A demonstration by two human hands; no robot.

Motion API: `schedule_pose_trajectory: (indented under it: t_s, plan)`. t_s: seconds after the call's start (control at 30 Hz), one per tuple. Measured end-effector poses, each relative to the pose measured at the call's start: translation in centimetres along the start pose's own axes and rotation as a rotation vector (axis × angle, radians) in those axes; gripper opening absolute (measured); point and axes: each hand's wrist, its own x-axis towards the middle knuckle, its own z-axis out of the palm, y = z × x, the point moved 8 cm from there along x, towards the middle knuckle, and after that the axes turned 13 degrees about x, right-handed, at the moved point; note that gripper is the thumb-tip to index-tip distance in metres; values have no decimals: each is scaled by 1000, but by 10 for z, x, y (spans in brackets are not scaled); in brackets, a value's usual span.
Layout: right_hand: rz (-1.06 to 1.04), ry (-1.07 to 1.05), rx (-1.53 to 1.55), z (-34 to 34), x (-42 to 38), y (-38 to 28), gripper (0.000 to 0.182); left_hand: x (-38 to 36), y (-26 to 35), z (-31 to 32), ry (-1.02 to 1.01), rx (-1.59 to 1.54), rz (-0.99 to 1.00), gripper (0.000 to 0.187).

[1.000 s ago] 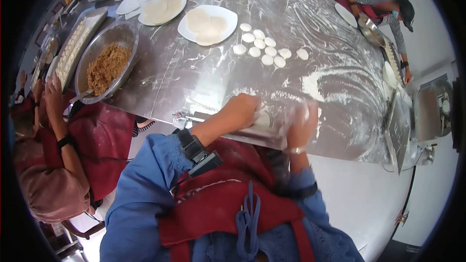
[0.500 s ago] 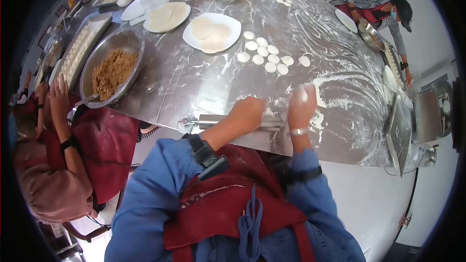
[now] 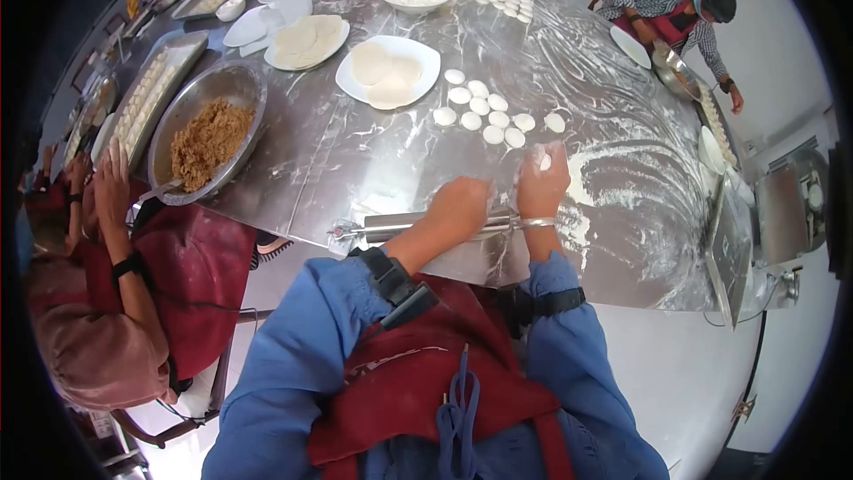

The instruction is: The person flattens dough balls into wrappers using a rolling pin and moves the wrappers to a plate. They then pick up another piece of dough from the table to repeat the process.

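On the left, a metal bowl (image 3: 250, 138) of brown filling sits near a long tray (image 3: 197, 43) of small dough pieces. Farther right, a white plate (image 3: 427, 60) carries thin dough rounds (image 3: 391, 91). A metal roller (image 3: 384, 222) lies along the near edge of the floury tabletop (image 3: 311, 147), partly behind the left hand (image 3: 458, 209) — its grip curled narrow, contents hidden. Small white discs (image 3: 478, 106) lie grouped beyond the hands. The right hand (image 3: 541, 185) has a narrow grip — holding a small white lump (image 3: 546, 162).
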Motion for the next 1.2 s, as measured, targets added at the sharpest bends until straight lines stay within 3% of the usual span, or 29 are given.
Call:
schedule_pose_trajectory:
  t_s: [0.07,0.13,0.17,0.23,0.27,0.33,0.43,0.5,0.57,0.63,0.67,0.73,0.87,0.97,1.03,1.07,1.13,1.17,1.2]
  plan:
    - [62,-6,68,-11,-12,9,7,-3,0,1,-13,26,66,11]
    - [-122,19,81,-38,-34,-19,14,-12,1,-1,-38,45,125,10]
    - [-119,12,79,-43,-40,-28,14,-16,-3,-4,-67,-12,97,9]
    - [182,53,320,-51,-57,-18,15,-22,-1,-1,-126,-70,74,9]
    - [201,69,310,-48,-54,-11,15,-22,3,-1,-125,-69,79,9]
    - [26,-6,69,-21,-18,-5,8,-11,8,5,-108,-63,91,9]
    - [69,-3,70,-6,-8,15,7,3,2,3,39,-55,15,9]
    - [76,-13,104,-29,-29,14,8,-6,9,9,-86,-8,132,9]
    - [102,-8,149,-46,-48,-1,9,-12,2,5,-78,-38,100,9]
    - [372,87,381,-55,-69,-3,9,-18,-4,5,-107,-53,84,9]
    - [397,98,376,-51,-67,2,9,-19,1,3,-83,-79,116,9]
    - [26,-3,35,-29,-25,-17,8,-13,12,5,-55,-106,157,10]
    - [-100,30,11,-12,-9,-12,6,3,8,19,-14,-37,91,13]
    - [-3,4,118,-44,-45,-12,7,-7,0,12,-29,-37,117,13]
    - [437,95,500,-53,-75,-7,9,-13,-4,3,-36,-30,143,12]
    - [456,108,495,-53,-75,4,9,-15,-6,2,-48,-74,134,12]
    - [57,14,96,-42,-42,2,10,-16,1,4,-62,-111,145,11]
    - [187,-17,135,-27,-28,-3,10,-11,6,4,-37,-125,111,10]
    - [176,-11,138,-21,-20,1,10,-8,8,2,-8,-141,72,10]
